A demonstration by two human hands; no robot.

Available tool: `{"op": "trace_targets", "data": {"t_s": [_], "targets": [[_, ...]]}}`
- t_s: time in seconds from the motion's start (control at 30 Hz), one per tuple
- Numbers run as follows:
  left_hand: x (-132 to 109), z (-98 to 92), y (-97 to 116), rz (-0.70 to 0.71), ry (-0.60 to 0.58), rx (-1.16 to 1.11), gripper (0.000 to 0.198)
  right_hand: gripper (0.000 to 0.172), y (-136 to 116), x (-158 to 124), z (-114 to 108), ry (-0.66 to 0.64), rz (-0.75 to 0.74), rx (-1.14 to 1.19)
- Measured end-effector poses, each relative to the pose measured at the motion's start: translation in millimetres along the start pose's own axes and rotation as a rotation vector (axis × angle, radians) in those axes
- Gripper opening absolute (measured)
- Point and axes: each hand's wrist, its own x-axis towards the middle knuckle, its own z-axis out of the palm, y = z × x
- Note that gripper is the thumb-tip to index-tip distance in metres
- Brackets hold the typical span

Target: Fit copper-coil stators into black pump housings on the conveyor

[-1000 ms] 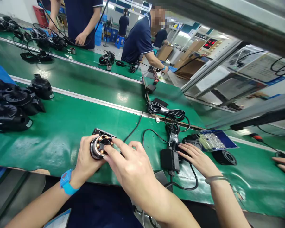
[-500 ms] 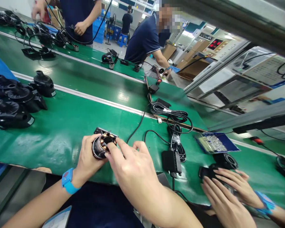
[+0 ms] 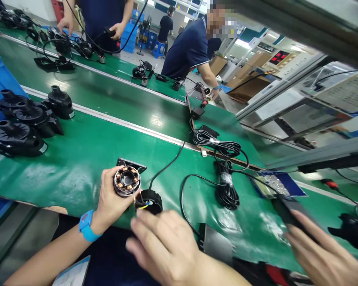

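Note:
My left hand (image 3: 111,196), with a blue band at its wrist, is closed around a motor stator (image 3: 127,181). Its ring of copper coils faces up. Beside it, a black ribbed round part (image 3: 155,201) shows thin yellow and blue wires (image 3: 144,205) at its near side. My right hand (image 3: 164,242) is just below these wires, slightly blurred, its fingers stretched out and thumb apart. I see nothing held in it. Behind the stator lies a flat black plate (image 3: 133,163).
Black pump housings (image 3: 18,137) stand at left beside a blue bin (image 3: 2,77). Coiled black cables (image 3: 226,186) and a black box (image 3: 214,240) lie to the right. A blue tray of small parts (image 3: 282,184) is farther right. A neighbour's hand (image 3: 325,250) holds a black block (image 3: 295,214).
My right hand has drawn back from the coils, down and towards me. The stator now tips upward, and the ribbed part with wires shows. The neighbour's hand has lifted a black block.

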Motion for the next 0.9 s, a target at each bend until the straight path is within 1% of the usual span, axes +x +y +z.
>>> {"op": "trace_targets", "data": {"t_s": [0.03,0.07,0.1,0.13,0.17,0.2,0.23,0.27,0.33,0.4,0.43,0.47,0.5,0.53,0.57,0.6,0.63,0.67,0.7,0.73,0.77,0.8,0.87,0.9], "targets": [[-0.2,0.0,-1.2,-0.024,-0.008,-0.008,0.071,0.053,1.8,0.4,10.0,-0.072,0.023,0.081],[-0.1,-0.1,-2.2,-0.040,-0.014,-0.013,0.071,0.052,7.5,-1.2,19.6,-0.165,0.086,0.201],[0.3,-0.3,-2.8,-0.047,-0.014,-0.014,0.071,0.054,16.1,-3.8,28.8,-0.260,0.189,0.361],[0.9,-0.6,-3.1,-0.049,-0.011,-0.013,0.071,0.058,26.5,-6.7,37.5,-0.323,0.314,0.555],[1.6,-1.1,-3.0,-0.047,-0.011,-0.008,0.071,0.064,37.2,-9.0,45.0,-0.330,0.435,0.761],[2.3,-1.9,-2.6,-0.044,-0.017,-0.001,0.070,0.070,46.9,-10.0,50.5,-0.266,0.520,0.964],[3.1,-2.8,-2.1,-0.038,-0.026,0.004,0.069,0.075,54.5,-9.4,53.2,-0.136,0.546,1.124],[3.7,-3.9,-1.5,-0.030,-0.040,0.006,0.067,0.080,59.4,-6.9,52.5,0.024,0.522,1.246],[4.3,-6.1,-0.6,-0.020,-0.062,0.003,0.064,0.090,61.7,2.3,41.5,0.324,0.415,1.363],[4.1,-7.6,-1.1,-0.028,-0.062,0.005,0.064,0.097,58.4,13.6,23.2,0.528,0.341,1.380],[3.6,-8.1,-2.1,-0.044,-0.058,0.008,0.065,0.095,56.9,18.4,14.8,0.625,0.340,1.395],[2.8,-8.5,-3.6,-0.067,-0.055,0.009,0.066,0.087,56.4,22.1,8.8,0.728,0.362,1.422],[2.0,-8.8,-5.3,-0.092,-0.055,0.004,0.068,0.073,57.1,24.6,6.3,0.821,0.401,1.453],[1.0,-9.1,-7.3,-0.114,-0.057,-0.006,0.070,0.061,58.7,25.9,7.6,0.873,0.455,1.481],[0.0,-9.5,-9.2,-0.134,-0.059,-0.017,0.071,0.058,60.8,26.3,12.8,0.861,0.519,1.507],[-0.9,-10.1,-11.0,-0.152,-0.063,-0.025,0.071,0.062,62.9,26.1,20.9,0.770,0.581,1.532],[-1.8,-10.8,-12.7,-0.165,-0.066,-0.025,0.072,0.067,64.5,25.7,30.9,0.604,0.627,1.553],[-2.4,-11.6,-14.4,-0.172,-0.061,-0.018,0.072,0.076,65.3,25.7,41.3,0.400,0.649,1.566],[-2.8,-12.5,-16.0,-0.180,-0.054,-0.007,0.071,0.088,65.0,26.3,50.7,0.207,0.644,1.570],[-2.9,-13.3,-17.5,-0.188,-0.050,0.001,0.071,0.098,63.9,27.7,58.0,0.075,0.618,1.565],[-2.7,-14.0,-18.9,-0.200,-0.048,0.005,0.072,0.104,61.9,29.6,62.2,0.024,0.573,1.551],[-2.3,-14.6,-20.0,-0.212,-0.049,0.008,0.073,0.105,59.2,31.9,63.1,0.048,0.519,1.527],[-0.9,-15.4,-20.9,-0.222,-0.059,0.012,0.074,0.105,52.8,36.4,55.7,0.214,0.399,1.481],[0.0,-15.6,-20.6,-0.211,-0.066,0.016,0.075,0.108,49.3,38.3,48.6,0.294,0.332,1.468]]}}
